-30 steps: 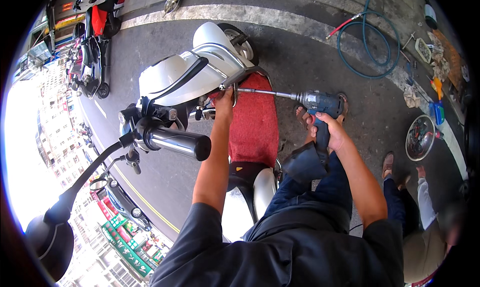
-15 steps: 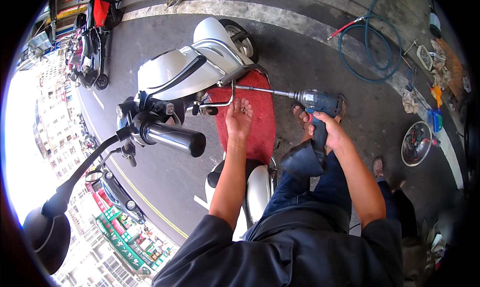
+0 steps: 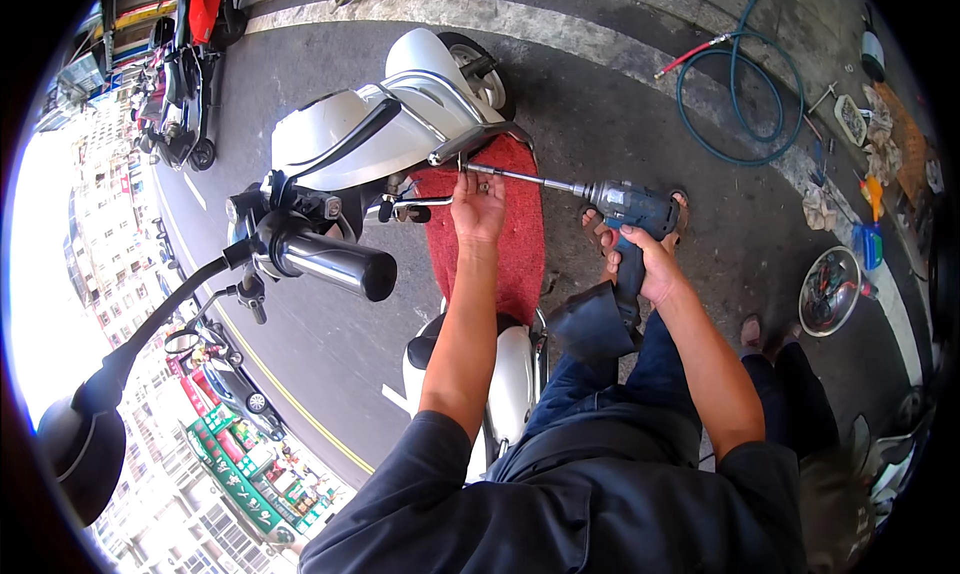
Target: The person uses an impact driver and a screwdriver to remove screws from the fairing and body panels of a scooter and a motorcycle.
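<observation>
My right grip (image 3: 648, 264) is clenched round the handle of the power driver (image 3: 635, 206), out past the right edge of the red mat (image 3: 490, 264), its extension rod (image 3: 540, 181) crossing the mat's front end; my left grip (image 3: 478, 212) is uncurled, palm up, by the rod's tip. That tip meets or nearly meets the metal bar (image 3: 492, 135) on the white scooter (image 3: 335, 142): positioning looks done, fastener work probably unfinished, though I can't see the fastener.
</observation>
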`<state>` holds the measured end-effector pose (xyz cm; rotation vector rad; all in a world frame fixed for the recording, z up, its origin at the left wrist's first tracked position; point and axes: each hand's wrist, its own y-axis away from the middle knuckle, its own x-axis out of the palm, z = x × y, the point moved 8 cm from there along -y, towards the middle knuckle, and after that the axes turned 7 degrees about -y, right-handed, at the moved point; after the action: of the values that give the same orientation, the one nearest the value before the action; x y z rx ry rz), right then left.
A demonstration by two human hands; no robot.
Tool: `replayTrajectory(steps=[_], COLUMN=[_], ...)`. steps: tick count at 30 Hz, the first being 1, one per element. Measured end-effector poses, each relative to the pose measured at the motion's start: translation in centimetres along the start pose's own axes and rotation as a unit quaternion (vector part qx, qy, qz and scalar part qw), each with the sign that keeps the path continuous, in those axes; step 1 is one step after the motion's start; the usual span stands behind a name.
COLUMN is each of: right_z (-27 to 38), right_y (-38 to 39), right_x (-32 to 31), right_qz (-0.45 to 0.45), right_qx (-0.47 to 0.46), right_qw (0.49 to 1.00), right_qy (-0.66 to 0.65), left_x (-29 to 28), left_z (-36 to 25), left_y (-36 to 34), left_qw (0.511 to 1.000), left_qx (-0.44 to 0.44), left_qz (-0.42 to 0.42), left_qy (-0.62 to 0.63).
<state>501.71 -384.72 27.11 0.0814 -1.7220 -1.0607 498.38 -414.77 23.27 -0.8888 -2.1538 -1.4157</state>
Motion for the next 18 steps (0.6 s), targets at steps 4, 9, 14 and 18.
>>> replayTrajectory(steps=[4,9,14,18], right_z=[0.1,0.3,0.5,0.9], right_y=[-0.1,-0.2,0.1,0.4], right_x=[-0.4,-0.7,-0.6,-0.3], right_qz=[0.001,0.010,0.008,-0.001], right_qx=[0.006,0.004,-0.006,-0.019], right_qw=[1.000,1.000,1.000,0.999], right_qy=[0.004,0.009,0.012,0.027], left_x=[0.4,2.0,2.7,2.3], left_z=[0.0,0.1,0.4,0.6], left_y=[0.0,-0.6,-1.0,-1.0], left_qw=[1.000,0.998,0.998,0.997], left_qx=[0.002,0.018,0.043,0.065], left_qz=[-0.009,-0.023,0.014,-0.005], left_qy=[-0.008,-0.057,-0.054,-0.037])
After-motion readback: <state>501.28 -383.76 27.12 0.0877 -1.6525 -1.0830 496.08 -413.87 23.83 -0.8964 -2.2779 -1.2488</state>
